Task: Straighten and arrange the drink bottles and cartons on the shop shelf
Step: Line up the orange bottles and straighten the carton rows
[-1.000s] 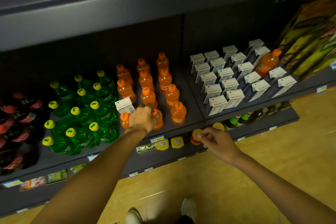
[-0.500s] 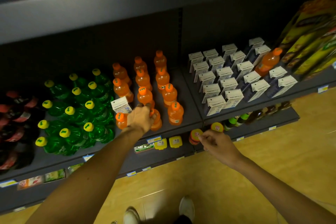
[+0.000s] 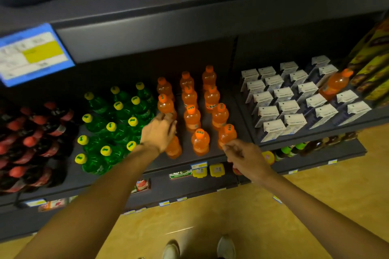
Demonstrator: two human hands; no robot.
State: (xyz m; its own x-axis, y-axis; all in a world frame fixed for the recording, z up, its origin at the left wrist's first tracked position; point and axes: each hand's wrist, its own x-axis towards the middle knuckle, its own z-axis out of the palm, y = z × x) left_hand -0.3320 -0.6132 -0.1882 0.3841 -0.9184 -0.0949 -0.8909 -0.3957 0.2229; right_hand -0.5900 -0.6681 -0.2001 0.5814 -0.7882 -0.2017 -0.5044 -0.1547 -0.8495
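Orange bottles [image 3: 199, 120] stand in three columns mid-shelf. My left hand [image 3: 159, 132] hovers palm down over the left column, covering the gap beside the green bottles [image 3: 109, 126]; what its fingers hold is hidden. One orange bottle [image 3: 173, 150] shows just below that hand. My right hand [image 3: 245, 157] is at the shelf's front edge, fingers curled together, fingertips by the front-right orange bottle [image 3: 227, 135]. White cartons [image 3: 284, 107] fill the right bay in rows. A stray orange bottle [image 3: 334, 84] leans among them at the back right.
Dark bottles with red caps [image 3: 31, 139] crowd the far left. A blue price card [image 3: 33, 52] hangs from the upper shelf [image 3: 189, 25]. Small yellow-lidded items [image 3: 216, 170] sit on the lower shelf. Yellow packets [image 3: 374, 65] stand far right. Tan floor and my shoes are below.
My left hand slid left off the front orange bottle and now covers the spot where a white carton stood. My right hand rose from the lower shelf to the shelf's front edge. The view tilted up.
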